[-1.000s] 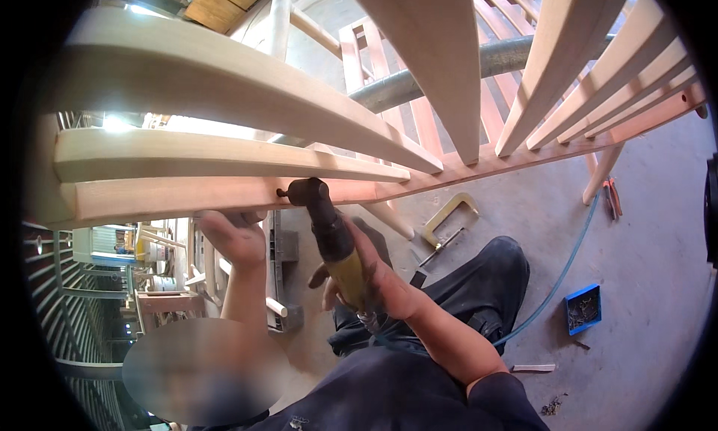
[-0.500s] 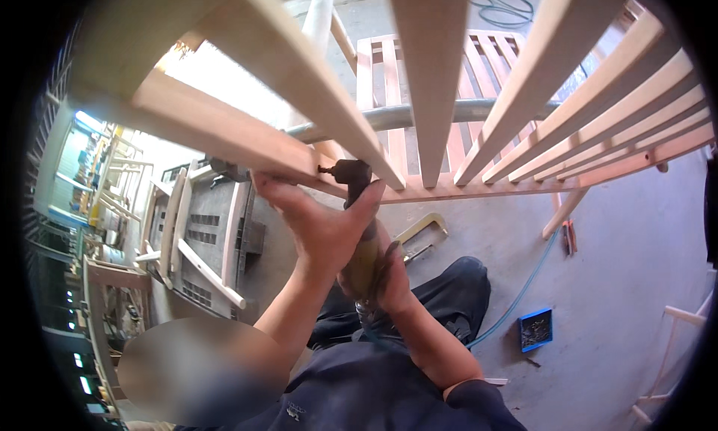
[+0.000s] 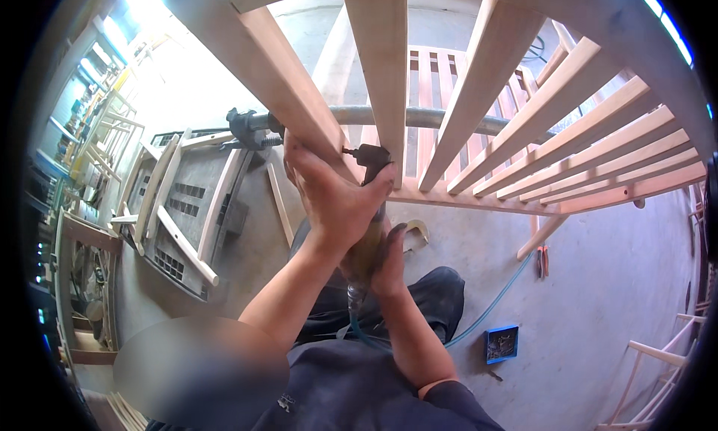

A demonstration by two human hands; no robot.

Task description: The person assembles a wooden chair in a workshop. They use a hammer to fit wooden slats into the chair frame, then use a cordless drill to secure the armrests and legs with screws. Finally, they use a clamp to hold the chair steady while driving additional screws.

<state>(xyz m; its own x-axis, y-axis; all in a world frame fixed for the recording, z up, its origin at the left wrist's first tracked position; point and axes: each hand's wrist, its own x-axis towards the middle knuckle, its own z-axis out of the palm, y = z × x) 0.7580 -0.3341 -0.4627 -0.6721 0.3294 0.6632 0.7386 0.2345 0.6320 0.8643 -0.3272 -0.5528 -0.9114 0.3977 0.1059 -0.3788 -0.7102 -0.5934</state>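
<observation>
My left hand (image 3: 333,203) reaches up to a wooden chair-back post (image 3: 295,79). Its fingers curl round the post's far side while the thumb presses on the head of a right-angle air drill (image 3: 372,156). The drill's bit points left, at the inner face of the post; whether the tip is inside the wood I cannot tell. Lower down, my right hand (image 3: 389,263) wraps round the drill's yellowish body, partly hidden behind the left hand. From the drill's metal end fitting a blue-green hose (image 3: 482,316) runs off to the right.
Wooden slats (image 3: 381,79) rise right of the drill; a metal pipe clamp (image 3: 344,115) crosses behind. On the floor lie a C-clamp (image 3: 419,236), orange-handled pliers (image 3: 541,262) and a blue tray (image 3: 502,344) of small fasteners. Wooden parts rest on a dark pallet (image 3: 198,199) at left.
The view has shifted, so the frame and floor items appear moved and the pipe clamp's end now shows at left. Both hands keep their hold, with the drill still beside the post.
</observation>
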